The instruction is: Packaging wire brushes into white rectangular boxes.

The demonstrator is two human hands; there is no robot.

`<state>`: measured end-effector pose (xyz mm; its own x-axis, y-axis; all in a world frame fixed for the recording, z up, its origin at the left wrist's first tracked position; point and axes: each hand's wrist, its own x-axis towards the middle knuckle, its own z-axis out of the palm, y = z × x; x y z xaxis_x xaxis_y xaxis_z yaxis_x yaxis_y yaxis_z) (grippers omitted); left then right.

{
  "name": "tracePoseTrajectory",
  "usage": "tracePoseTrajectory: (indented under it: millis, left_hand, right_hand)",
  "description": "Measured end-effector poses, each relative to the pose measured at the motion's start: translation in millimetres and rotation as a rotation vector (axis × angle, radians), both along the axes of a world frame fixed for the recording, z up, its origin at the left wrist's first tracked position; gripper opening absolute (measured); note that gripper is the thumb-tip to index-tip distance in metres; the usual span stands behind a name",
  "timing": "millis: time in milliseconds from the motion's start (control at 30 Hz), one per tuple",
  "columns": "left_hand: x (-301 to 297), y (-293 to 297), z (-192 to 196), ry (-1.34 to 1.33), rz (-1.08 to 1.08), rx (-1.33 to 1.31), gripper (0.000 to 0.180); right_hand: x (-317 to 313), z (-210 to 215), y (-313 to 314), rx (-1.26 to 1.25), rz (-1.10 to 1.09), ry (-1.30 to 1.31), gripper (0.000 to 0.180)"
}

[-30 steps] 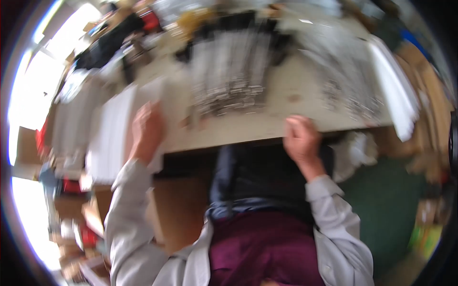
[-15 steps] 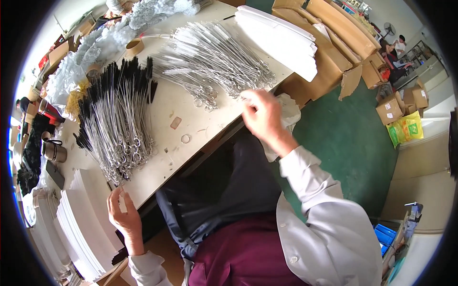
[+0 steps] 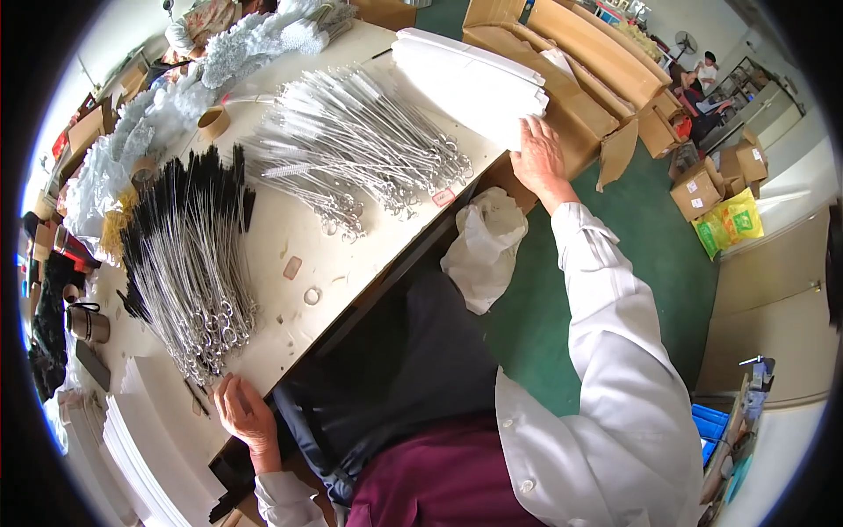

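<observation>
The person sits at a long pale table (image 3: 290,220). The right hand (image 3: 537,158) reaches out to the far right corner of the table and lies flat, fingers spread, on the near end of a stack of white flat sheets (image 3: 465,75). It is not pinching anything. The left hand (image 3: 241,411) rests at the near left edge of the table with its fingers loose and a little bent, touching the tabletop just beside the loop ends of a big pile of black wire brushes (image 3: 180,263). It holds nothing. A second pile, of white wire brushes (image 3: 360,145), lies in the middle of the table, between the two hands. A white plastic bag (image 3: 483,246) hangs off the table edge below the right hand; what is inside it cannot be seen. Another stack of white sheets (image 3: 145,439) lies at the near left corner. Brown cardboard boxes (image 3: 580,53) stand past the far right corner; their insides are hard to make out. A dark metal cup (image 3: 86,323) stands at the left edge.
</observation>
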<state>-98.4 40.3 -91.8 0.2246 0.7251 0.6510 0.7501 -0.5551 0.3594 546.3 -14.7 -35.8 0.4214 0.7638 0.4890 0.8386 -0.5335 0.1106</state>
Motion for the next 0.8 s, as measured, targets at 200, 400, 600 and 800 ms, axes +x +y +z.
tracePoseTrajectory:
  millis: [200,400,600,800]
  left_hand:
    - [-0.7,2.1,-6.9,0.071,0.022,0.023,0.011]
    - [1.6,1.0,-1.7,0.131,0.014,0.101,0.01]
    - [1.1,1.8,-3.4,0.12,0.009,0.094,0.012]
    - [10.0,-15.1,17.0,0.062,-0.186,0.044,0.029]
  right_hand:
    - [6.2,9.4,3.7,-0.109,0.009,-0.019,0.062]
    - [4.2,11.1,-2.2,-0.066,0.06,-0.095,0.057]
    - [-5.1,30.8,-9.8,0.088,0.083,-0.021,0.053]
    - [-94.6,63.3,-17.7,0.41,0.396,0.428,0.054]
